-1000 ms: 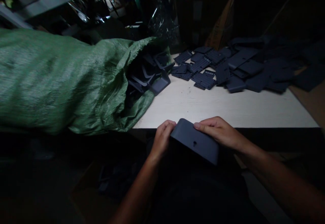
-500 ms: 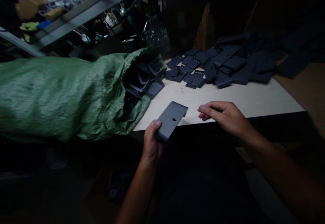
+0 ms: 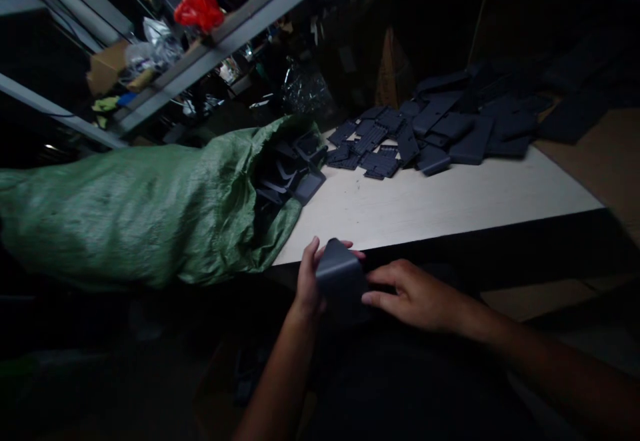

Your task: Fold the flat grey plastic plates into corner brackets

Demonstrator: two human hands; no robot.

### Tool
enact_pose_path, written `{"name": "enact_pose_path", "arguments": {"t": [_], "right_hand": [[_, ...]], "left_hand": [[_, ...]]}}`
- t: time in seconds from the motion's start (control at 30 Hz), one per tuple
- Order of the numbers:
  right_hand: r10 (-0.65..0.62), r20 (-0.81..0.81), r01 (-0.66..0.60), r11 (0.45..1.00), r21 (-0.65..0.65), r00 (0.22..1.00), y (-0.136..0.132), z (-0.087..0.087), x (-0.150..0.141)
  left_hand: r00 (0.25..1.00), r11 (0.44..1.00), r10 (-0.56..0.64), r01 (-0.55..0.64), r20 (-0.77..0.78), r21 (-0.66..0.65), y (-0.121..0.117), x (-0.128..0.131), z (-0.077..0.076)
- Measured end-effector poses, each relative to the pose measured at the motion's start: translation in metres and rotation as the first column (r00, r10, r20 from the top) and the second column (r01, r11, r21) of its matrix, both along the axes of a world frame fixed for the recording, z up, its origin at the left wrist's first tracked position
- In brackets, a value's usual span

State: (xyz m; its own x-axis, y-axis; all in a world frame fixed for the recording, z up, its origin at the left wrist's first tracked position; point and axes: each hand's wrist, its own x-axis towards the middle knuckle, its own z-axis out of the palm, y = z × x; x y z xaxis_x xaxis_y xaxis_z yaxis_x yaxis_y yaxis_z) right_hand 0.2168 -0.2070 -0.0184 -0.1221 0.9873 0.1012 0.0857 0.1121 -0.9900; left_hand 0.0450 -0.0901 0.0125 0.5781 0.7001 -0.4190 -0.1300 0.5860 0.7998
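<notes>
A dark grey plastic cover (image 3: 340, 278) is held just below the table's front edge. My left hand (image 3: 311, 281) grips its left side, fingers wrapped over the top. My right hand (image 3: 407, 294) touches its right side with the fingers curled against it. A green woven sack (image 3: 135, 208) lies on its side to the left, its mouth open with more dark plastic parts (image 3: 295, 171) spilling onto the pale table (image 3: 425, 204).
A heap of dark grey plastic plates (image 3: 425, 131) covers the far right of the table. Metal shelving (image 3: 200, 48) with a red bag (image 3: 197, 4) and clutter stands behind the sack. The room is dim, and below the table is dark.
My left hand pulled the plastic cover back from above the table edge toward me. My right hand came back to it from the table. The view tilted upward.
</notes>
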Motion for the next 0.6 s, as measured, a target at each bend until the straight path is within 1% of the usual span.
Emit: {"name": "enact_pose_path", "arguments": {"t": [0.03, 0.07, 0.1, 0.17, 0.23, 0.33, 0.4, 0.47, 0.53, 0.6], "right_hand": [[0.021, 0.072, -0.023, 0.999, 0.023, 0.997, -0.001, -0.001, -0.001], [0.032, 0.081, -0.035, 0.999, 0.038, 0.996, -0.001, -0.003, -0.003], [0.027, 0.032, -0.029, 0.998, 0.048, 0.999, 0.000, -0.004, -0.005], [-0.017, -0.147, 0.027, 0.998, 0.061, 0.989, 0.002, -0.008, -0.011], [-0.066, -0.290, 0.089, 0.994, 0.066, 0.955, 0.003, -0.011, -0.018], [-0.159, -0.363, 0.201, 0.976, 0.081, 0.918, 0.003, -0.014, -0.028], [-0.197, -0.371, 0.248, 0.964, 0.097, 0.908, 0.004, -0.015, -0.032], [-0.193, -0.366, 0.242, 0.966, 0.092, 0.910, 0.007, -0.014, -0.032], [-0.154, -0.367, 0.193, 0.979, 0.071, 0.917, 0.013, -0.014, -0.029], [-0.122, -0.364, 0.147, 0.988, 0.043, 0.923, 0.020, -0.013, -0.026]], "left_hand": [[0.999, 0.998, -0.038, 0.039, 0.022, -0.051, 0.001, 0.004, 0.000], [0.996, 0.995, -0.060, 0.064, 0.060, -0.078, 0.001, 0.008, 0.000], [0.993, 0.995, -0.059, 0.066, 0.102, -0.073, 0.000, 0.013, 0.000], [0.988, 1.000, -0.024, 0.025, 0.151, -0.004, -0.007, 0.022, 0.001], [0.989, 0.994, 0.022, -0.037, 0.147, 0.101, -0.013, 0.030, 0.003], [0.992, 0.967, 0.081, -0.102, 0.096, 0.235, -0.017, 0.033, 0.004], [0.994, 0.956, 0.080, -0.098, 0.075, 0.276, -0.014, 0.032, 0.003], [0.994, 0.953, 0.082, -0.099, 0.072, 0.287, -0.010, 0.029, 0.002], [0.991, 0.948, 0.113, -0.131, 0.077, 0.291, -0.004, 0.027, 0.001], [0.988, 0.953, 0.125, -0.144, 0.085, 0.267, 0.001, 0.027, 0.000]]}}
